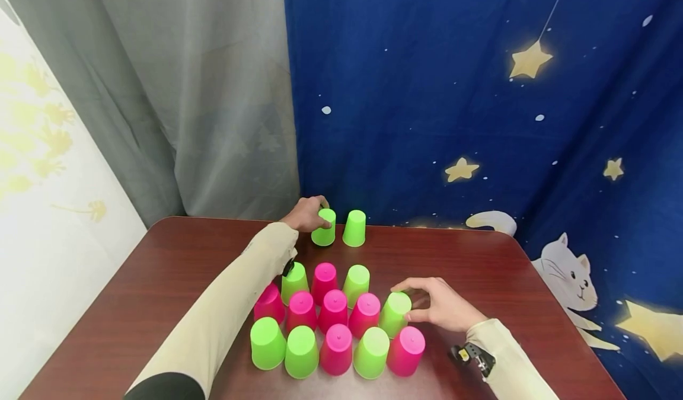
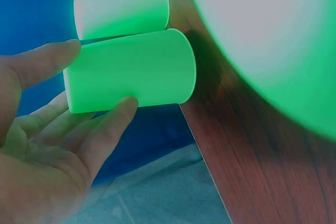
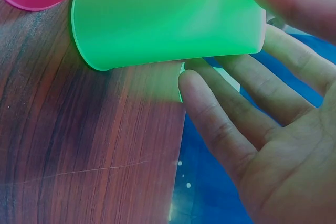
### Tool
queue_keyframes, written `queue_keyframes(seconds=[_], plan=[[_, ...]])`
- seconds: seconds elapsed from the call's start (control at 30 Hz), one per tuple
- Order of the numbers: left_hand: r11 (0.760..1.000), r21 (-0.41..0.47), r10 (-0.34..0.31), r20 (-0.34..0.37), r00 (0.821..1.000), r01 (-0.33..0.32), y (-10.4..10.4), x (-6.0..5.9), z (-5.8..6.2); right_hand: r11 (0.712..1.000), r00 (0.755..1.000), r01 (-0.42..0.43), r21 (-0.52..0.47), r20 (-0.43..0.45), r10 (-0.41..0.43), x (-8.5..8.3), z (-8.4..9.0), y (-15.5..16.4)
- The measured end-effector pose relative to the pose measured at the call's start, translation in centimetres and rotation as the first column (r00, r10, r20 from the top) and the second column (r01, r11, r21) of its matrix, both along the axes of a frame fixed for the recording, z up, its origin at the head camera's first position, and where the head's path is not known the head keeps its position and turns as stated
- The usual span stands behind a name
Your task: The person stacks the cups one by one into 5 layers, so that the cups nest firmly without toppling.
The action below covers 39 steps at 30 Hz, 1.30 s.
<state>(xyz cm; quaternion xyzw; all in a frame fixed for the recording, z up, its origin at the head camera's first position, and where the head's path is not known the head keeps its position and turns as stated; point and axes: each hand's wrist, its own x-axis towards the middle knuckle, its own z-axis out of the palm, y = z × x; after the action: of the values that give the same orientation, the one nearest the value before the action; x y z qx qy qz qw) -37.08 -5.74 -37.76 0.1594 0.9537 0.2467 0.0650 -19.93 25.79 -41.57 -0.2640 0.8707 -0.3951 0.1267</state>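
Gripping a far green cup near the table edge, left hand, right hand pinching another green cup

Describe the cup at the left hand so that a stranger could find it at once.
On the brown table, look past the cup cluster to the far edge, where two green cups stand alone upside down. It is the left cup, with the left hand on it; its neighbour stands untouched.

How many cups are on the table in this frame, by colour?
Green cups: 8, of which the left hand and the right hand each grip one
Pink cups: 7
Total: 15 cups, all upside down
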Motion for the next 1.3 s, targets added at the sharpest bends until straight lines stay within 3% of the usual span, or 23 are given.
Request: queue_keyframes(seconds=[0.23, 0.57, 0.93, 1.07, 1.3], plan=[[0.999, -0.045, 0.019, 0.04, 0.999, -0.017, 0.3, 0.2, -0.3, 1.0, 1.0, -0.005, 0.014, -0.021, 0.005, 0.1, -0.2, -0.1], [0.994, -0.108, 0.006, 0.005, 1.0, -0.005, 0.5, 0.6, -0.5, 1.0, 1.0, -0.011, -0.019, 0.004, 0.011, 0.2, -0.5, -0.3], [0.99, -0.142, 0.013, 0.018, 1.0, -0.011, 0.9, 0.3, -0.3, 0.999, 1.0, -0.016, -0.029, -0.001, 0.016, 0.2, -0.5, -0.1], [0.993, -0.121, 0.007, 0.027, 1.0, -0.004, 0.8, 0.4, 0.2, 0.999, 1.0, -0.02, -0.027, -0.018, 0.02, 0.2, -0.4, -0.2], [1.0, 0.002, -0.016, -0.006, 1.0, 0.016, -0.3, 1.3, 2.1, 1.0, 0.999, -0.012, -0.003, -0.035, 0.012, 0.0, -0.1, -0.3]])
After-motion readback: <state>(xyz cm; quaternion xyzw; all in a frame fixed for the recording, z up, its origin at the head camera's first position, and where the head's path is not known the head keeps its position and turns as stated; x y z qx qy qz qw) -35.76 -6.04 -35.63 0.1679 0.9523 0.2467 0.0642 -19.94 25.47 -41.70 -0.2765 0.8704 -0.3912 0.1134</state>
